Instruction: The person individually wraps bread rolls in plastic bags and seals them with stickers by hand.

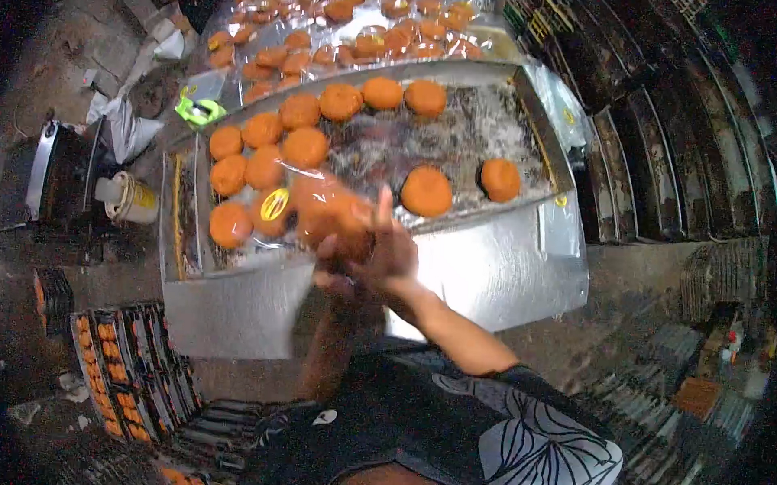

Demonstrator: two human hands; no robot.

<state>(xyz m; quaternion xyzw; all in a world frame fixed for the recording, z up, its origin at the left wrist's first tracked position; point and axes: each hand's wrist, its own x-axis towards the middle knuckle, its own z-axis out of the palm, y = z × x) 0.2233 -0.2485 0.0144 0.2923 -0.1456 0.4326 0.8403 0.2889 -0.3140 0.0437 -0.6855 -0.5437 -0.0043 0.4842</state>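
Note:
A clear plastic bag (325,201) with orange-brown buns inside and a yellow oval label hangs over the near edge of a metal tray (544,150). My left hand (340,262) is closed around the bag's near end. Against its right side, my right hand (394,250) grips the bag too, one finger pointing up; both hands are blurred by motion. Loose buns lie on the tray: a cluster on the left, a row along the far side, one bun (426,190) right of my hands and another bun (500,180) farther right.
Many bagged buns (371,42) cover the surface beyond the tray. A bright green object (199,110) lies at the tray's far left corner. A white bucket (135,198) stands at left. Racks of buns (110,360) are at lower left; stacked dark trays (652,159) stand at right.

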